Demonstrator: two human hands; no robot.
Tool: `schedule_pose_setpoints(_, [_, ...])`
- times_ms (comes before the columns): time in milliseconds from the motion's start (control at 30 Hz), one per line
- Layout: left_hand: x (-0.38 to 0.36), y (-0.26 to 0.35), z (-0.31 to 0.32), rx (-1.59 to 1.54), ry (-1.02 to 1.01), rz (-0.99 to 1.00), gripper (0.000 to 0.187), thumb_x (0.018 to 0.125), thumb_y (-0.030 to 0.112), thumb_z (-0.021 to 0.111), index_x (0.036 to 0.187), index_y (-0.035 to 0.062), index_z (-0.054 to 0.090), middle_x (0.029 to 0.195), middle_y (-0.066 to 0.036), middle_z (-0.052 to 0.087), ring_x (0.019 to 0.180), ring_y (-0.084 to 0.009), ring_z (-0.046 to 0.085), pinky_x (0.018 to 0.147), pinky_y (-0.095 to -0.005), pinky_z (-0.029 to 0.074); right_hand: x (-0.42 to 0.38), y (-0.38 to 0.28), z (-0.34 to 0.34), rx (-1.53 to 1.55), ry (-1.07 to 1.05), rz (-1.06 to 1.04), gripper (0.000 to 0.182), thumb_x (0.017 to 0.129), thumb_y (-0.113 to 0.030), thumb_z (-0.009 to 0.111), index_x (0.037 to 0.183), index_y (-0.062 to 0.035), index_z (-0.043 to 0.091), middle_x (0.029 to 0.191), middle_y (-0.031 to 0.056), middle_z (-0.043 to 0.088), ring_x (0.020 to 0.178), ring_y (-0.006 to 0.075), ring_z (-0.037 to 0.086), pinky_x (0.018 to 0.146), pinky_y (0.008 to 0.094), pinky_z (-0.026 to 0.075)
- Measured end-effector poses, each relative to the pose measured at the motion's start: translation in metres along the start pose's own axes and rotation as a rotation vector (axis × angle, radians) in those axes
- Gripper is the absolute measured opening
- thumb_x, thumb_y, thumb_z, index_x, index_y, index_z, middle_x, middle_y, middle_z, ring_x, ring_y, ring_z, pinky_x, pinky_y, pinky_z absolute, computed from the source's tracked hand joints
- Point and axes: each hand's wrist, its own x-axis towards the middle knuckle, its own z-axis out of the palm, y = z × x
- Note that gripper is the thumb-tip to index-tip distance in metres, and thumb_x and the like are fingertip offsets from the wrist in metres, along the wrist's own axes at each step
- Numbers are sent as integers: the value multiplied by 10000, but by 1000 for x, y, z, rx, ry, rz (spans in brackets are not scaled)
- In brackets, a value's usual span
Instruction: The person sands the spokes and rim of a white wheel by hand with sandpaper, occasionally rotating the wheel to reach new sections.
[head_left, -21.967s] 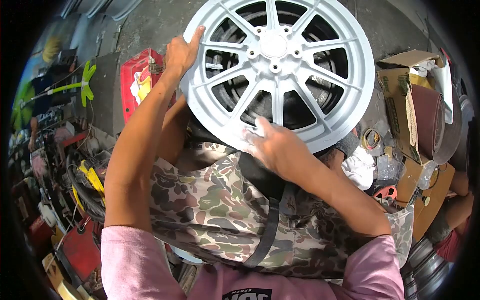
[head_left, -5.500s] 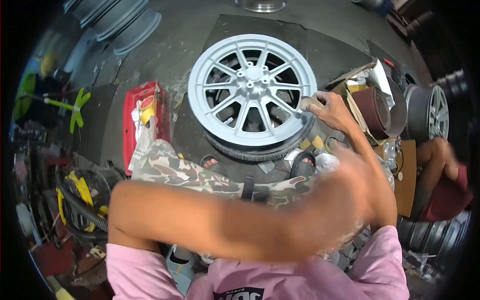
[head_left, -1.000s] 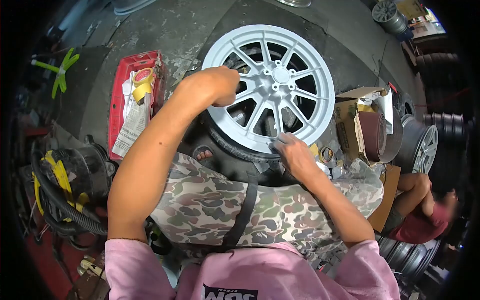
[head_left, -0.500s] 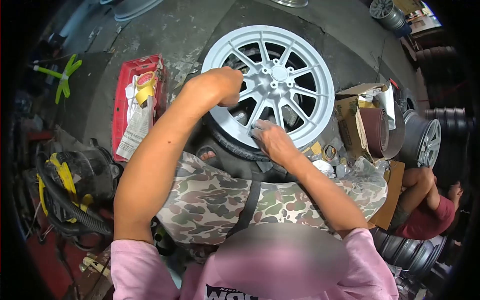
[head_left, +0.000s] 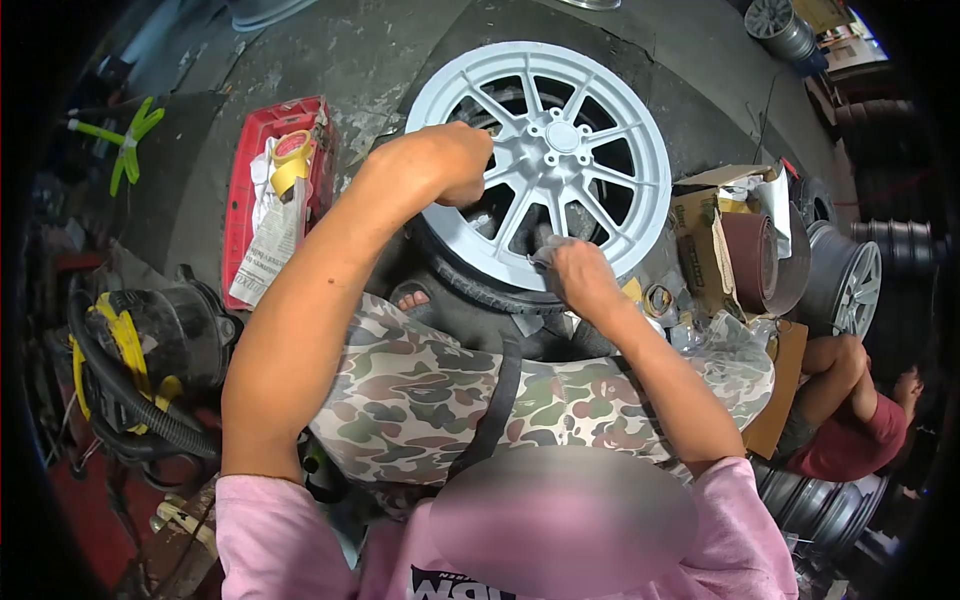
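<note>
A pale grey alloy wheel (head_left: pixel 627 243) with several spokes lies face up on a black tyre (head_left: pixel 470 290) in front of me. My left hand (head_left: pixel 455 163) is closed at the wheel's left side, around a spoke as far as I can see; its fingertips are partly hidden. At the near side, my right hand (head_left: pixel 580 272) pinches a small grey sheet (head_left: pixel 547 250), like sandpaper, against the base of a spoke near the rim. Grey dust covers those fingertips.
To the left stands a red crate (head_left: pixel 240 215) with masking tape (head_left: pixel 291 160) and newspaper (head_left: pixel 268 250). A black vacuum cleaner (head_left: pixel 185 325) is nearer me. On the right are a cardboard box (head_left: pixel 700 245), a brown abrasive roll (head_left: pixel 748 262), more wheels (head_left: pixel 845 285) and a seated person (head_left: pixel 860 430).
My right hand has moved to the right along the near rim, with the grey sheet now showing more. The left hand keeps its place on the wheel. The view has shifted slightly.
</note>
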Motion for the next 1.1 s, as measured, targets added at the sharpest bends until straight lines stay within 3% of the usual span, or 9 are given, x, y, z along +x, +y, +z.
schedule_pose_setpoints(100, [1,3,-5,15,-19,-9,222,777,58,564,919,-13,718,854,-257,703,852,-401,704,773,-454,548,17,-2,20,-133,-24,50,40,731,-88,671,713,-62,695,700,170,677,698,359,690,698,461,554])
schedule_pose_setpoints(267, [13,-7,7,34,26,61,279,785,58,554,994,10,732,879,-254,710,864,-394,710,791,-441,552,14,8,4,-122,-86,2,160,731,-150,728,889,-121,722,841,85,695,793,288,703,765,441,505])
schedule_pose_setpoints(300, [11,-9,6,19,28,59,290,788,62,556,1013,9,731,886,-252,712,863,-390,712,798,-438,553,14,10,-10,-196,-292,68,208,766,-173,712,974,-164,714,881,53,679,828,266,699,809,428,474])
schedule_pose_setpoints(433, [1,0,-9,24,-74,-59,294,804,81,572,1039,-12,722,893,-246,716,850,-377,716,798,-432,556,23,19,13,-66,-229,32,234,754,-120,675,986,-126,649,920,99,643,852,327,672,731,488,490])
schedule_pose_setpoints(567, [7,-3,-7,47,-46,25,290,815,92,580,1044,-22,717,876,-244,717,836,-366,719,773,-430,560,23,24,25,235,-80,-53,254,782,-74,602,1035,-68,630,900,161,622,886,407,632,816,512,505])
schedule_pose_setpoints(767, [10,-2,-7,25,-70,-1,281,822,101,582,1040,-1,728,904,-250,717,858,-371,718,798,-433,559,11,18,0,-172,-231,-11,150,805,-119,646,932,-63,700,978,128,652,970,305,659,817,466,523])
schedule_pose_setpoints(900, [18,0,-3,112,-31,43,264,844,126,588,1024,-5,730,920,-246,716,912,-385,706,828,-439,553,33,12,19,195,-143,-12,178,853,-121,605,966,-15,693,940,180,687,884,324,674,779,411,551])
schedule_pose_setpoints(967, [16,8,-5,40,-78,10,258,840,116,584,1014,-5,730,926,-256,708,916,-397,699,832,-444,553,28,9,-32,795,-273,315,213,934,-151,579,1072,-39,696,934,157,684,813,239,662,716,367,553])
schedule_pose_setpoints(1100, [20,9,12,57,-23,75,225,809,103,588,942,-12,729,904,-272,697,916,-401,693,847,-466,545,-20,38,-84,800,-86,572,203,1007,-161,577,1137,-46,683,796,39,647,627,106,588,545,262,489])
